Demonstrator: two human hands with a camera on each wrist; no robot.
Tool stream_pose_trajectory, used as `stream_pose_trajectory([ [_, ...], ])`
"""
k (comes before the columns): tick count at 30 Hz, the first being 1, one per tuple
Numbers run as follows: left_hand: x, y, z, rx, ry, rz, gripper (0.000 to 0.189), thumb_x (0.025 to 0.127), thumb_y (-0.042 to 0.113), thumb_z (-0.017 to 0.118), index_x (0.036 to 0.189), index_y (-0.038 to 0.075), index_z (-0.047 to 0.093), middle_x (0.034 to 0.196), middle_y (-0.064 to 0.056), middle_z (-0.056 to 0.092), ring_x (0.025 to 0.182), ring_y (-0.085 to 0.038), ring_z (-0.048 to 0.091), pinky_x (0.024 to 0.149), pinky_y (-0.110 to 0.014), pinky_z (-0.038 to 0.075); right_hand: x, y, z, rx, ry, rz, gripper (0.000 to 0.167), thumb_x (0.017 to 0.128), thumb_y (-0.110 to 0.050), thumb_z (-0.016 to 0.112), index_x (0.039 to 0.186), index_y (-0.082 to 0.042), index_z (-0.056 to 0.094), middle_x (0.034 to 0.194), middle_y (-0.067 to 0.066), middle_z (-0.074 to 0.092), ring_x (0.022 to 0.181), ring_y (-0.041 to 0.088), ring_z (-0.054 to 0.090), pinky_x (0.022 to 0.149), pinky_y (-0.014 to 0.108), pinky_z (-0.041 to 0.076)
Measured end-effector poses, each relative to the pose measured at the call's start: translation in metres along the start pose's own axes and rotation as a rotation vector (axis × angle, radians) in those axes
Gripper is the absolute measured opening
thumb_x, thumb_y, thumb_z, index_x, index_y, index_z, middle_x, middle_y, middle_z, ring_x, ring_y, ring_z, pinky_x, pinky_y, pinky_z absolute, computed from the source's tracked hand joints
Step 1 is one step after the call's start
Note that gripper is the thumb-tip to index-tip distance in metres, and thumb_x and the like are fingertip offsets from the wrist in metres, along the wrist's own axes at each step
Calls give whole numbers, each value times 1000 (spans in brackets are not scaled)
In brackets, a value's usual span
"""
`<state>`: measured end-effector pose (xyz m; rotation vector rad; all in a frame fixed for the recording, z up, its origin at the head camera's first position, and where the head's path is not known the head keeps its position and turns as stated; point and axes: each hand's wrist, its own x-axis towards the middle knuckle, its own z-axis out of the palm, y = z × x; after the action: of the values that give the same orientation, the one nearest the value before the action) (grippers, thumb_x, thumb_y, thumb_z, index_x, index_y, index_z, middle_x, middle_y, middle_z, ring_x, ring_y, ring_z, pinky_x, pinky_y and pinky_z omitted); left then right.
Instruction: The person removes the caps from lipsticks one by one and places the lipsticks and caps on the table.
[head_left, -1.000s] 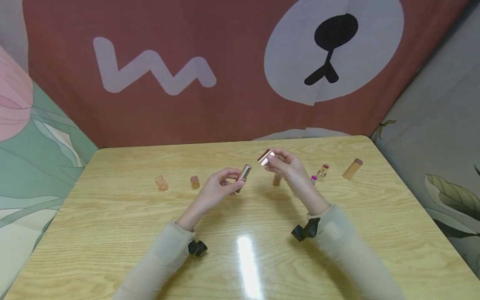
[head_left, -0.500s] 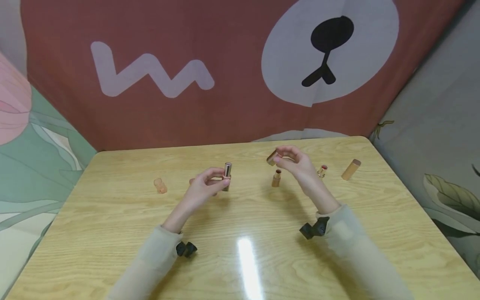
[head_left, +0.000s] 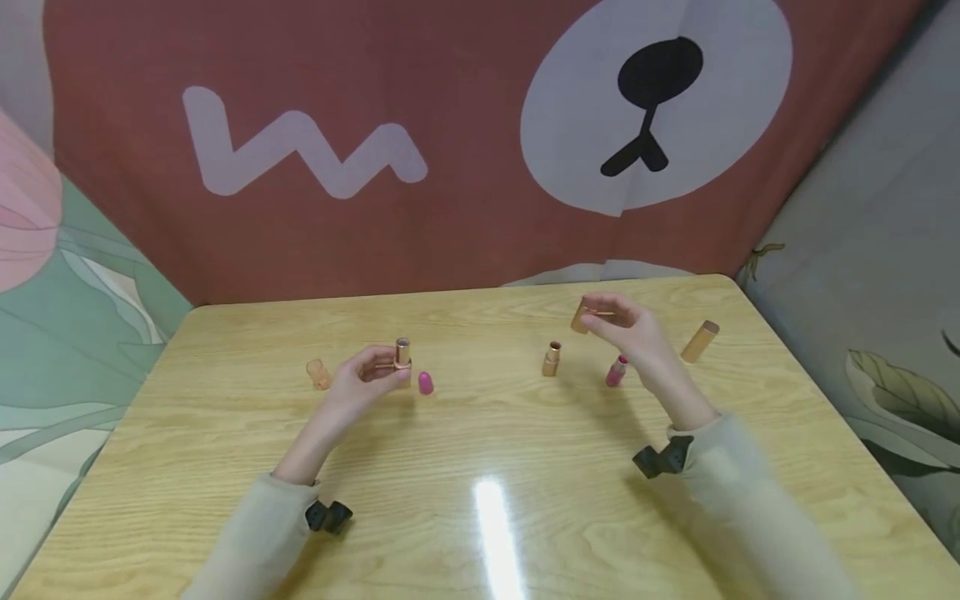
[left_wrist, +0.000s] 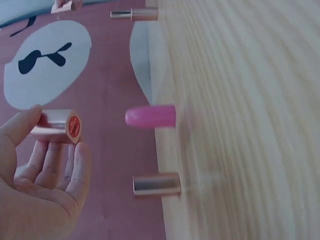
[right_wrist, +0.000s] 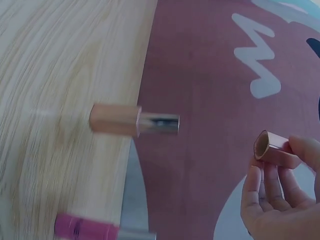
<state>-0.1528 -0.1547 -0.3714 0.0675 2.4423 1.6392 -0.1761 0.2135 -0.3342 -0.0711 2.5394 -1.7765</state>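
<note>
My left hand (head_left: 356,383) pinches a rose-gold lipstick (head_left: 402,353), its round red label (left_wrist: 74,127) showing on the base in the left wrist view. Over the right side of the table, my right hand (head_left: 637,337) holds a rose-gold lipstick cap (right_wrist: 275,150) between thumb and fingers, its hollow end facing the right wrist camera. Just right of the left hand stands a pink cap (head_left: 426,383). A rose-gold cap (left_wrist: 156,185) near it is hidden behind that hand in the head view. Between the hands stands another uncapped rose-gold lipstick (head_left: 551,359).
A pink lipstick (head_left: 617,371) stands below the right hand, with a tall gold tube (head_left: 700,342) farther right. At the left is a translucent peach piece (head_left: 318,374). The wooden table (head_left: 450,467) ends at a red printed cloth (head_left: 360,242).
Both hands have moved apart, the left one leftward with the lipstick and the right one rightward with the cap. The pink cap and pink lipstick have come into sight.
</note>
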Motion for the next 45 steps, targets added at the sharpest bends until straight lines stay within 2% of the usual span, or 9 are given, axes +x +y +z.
stream_pose_trajectory([
  [5, -3, -6, -13, 17, 18, -12, 46, 92, 28, 65, 129, 4, 52, 126, -15, 59, 114, -21, 56, 92, -26, 50, -2, 6, -13, -26, 18, -2, 50, 93, -34, 62, 133, -7, 51, 104, -30, 54, 98, -11, 54, 86, 7, 43],
  [12, -7, -10, -27, 44, 38, -22, 49, 93, 32, 63, 132, 4, 50, 131, -15, 57, 113, -15, 58, 91, -22, 48, -7, 17, -28, -67, 29, 0, 41, 93, -32, 63, 128, -13, 55, 103, -31, 54, 95, -13, 55, 80, 7, 45],
  [19, -9, -14, -40, 89, 57, -37, 54, 92, 36, 62, 135, 6, 48, 135, -16, 55, 118, -21, 57, 96, -32, 47, -11, 29, -43, -113, 7, -1, 42, 93, -30, 63, 128, -9, 54, 100, -33, 54, 92, -14, 55, 79, 7, 44],
  [24, -11, -16, -49, 103, 63, -46, 55, 93, 36, 62, 136, 5, 48, 136, -16, 53, 119, -22, 55, 96, -32, 47, -14, 36, -51, -155, 12, 10, 44, 92, -33, 63, 128, -9, 54, 100, -35, 53, 91, -17, 54, 80, 7, 42],
  [28, -12, -19, -55, 117, 76, -69, 56, 92, 39, 62, 135, 6, 49, 136, -15, 53, 114, -12, 55, 95, -30, 48, -16, 39, -56, -187, 22, 21, 45, 92, -35, 63, 127, -9, 54, 99, -35, 53, 90, -17, 54, 80, 9, 42],
  [34, -12, -26, -62, 105, 72, -98, 58, 91, 42, 62, 134, 5, 48, 136, -13, 52, 116, -13, 53, 100, -35, 45, -19, 46, -63, -207, 20, 39, 46, 92, -35, 63, 127, -7, 54, 99, -35, 52, 90, -17, 52, 79, 8, 43],
  [40, -13, -33, -68, 107, 72, -102, 56, 91, 42, 63, 132, 5, 50, 127, -3, 56, 100, 7, 52, 91, -20, 46, -18, 56, -69, -195, -2, 5, 45, 93, -26, 64, 126, 2, 52, 96, -37, 54, 88, -16, 54, 76, 6, 45],
  [43, -14, -36, -72, 111, 69, -98, 55, 91, 40, 63, 130, 4, 51, 123, 1, 57, 97, 12, 52, 86, -15, 46, -18, 61, -72, -187, -16, -6, 38, 92, -20, 64, 122, 2, 55, 95, -37, 55, 86, -14, 56, 75, 7, 46],
  [45, -15, -37, -74, 109, 67, -97, 54, 91, 39, 63, 130, 3, 50, 120, 3, 58, 95, 12, 52, 86, -16, 47, -19, 63, -74, -199, -23, 8, 36, 92, -20, 64, 120, 0, 56, 95, -38, 55, 85, -14, 56, 74, 7, 46],
])
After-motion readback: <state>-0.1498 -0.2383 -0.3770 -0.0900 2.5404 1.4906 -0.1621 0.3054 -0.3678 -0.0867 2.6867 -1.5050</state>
